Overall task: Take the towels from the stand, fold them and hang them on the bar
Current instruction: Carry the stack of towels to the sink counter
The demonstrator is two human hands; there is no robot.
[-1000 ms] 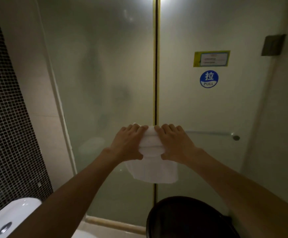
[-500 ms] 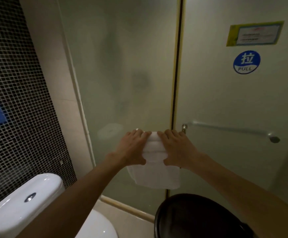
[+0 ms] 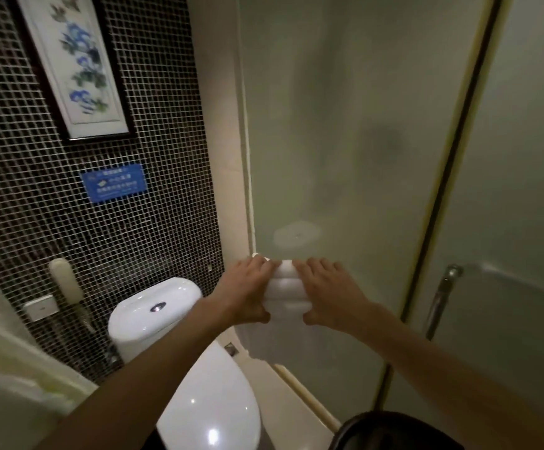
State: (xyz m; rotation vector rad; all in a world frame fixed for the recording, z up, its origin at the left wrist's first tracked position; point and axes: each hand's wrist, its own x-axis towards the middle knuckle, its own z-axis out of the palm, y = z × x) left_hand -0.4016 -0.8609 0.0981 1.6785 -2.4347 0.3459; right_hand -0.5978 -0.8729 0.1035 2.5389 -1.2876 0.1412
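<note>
At the frosted shower panel (image 3: 329, 141), I hold a folded white towel (image 3: 286, 289) between both hands, above and to the right of the toilet cistern (image 3: 154, 310). My left hand (image 3: 248, 292) grips its left edge and my right hand (image 3: 330, 295) its right edge. The fingers (image 3: 259, 264) of each curl over the top fold with the thumbs beneath, so both are closed on the cloth.

The towel shows as stacked, thick layers. I judge the two-sided grip is there to keep those layers from slipping apart. Whether it touches the glass or hangs over anything, I cannot tell.

The bar (image 3: 447, 274) on the glass door stands well apart to the right, with no towel on the part in view.

Assessment: folding looks done, hanging not yet. The next move calls for carrying the bundle right and level. The risk is the fold opening if one hand lets go early.
</note>
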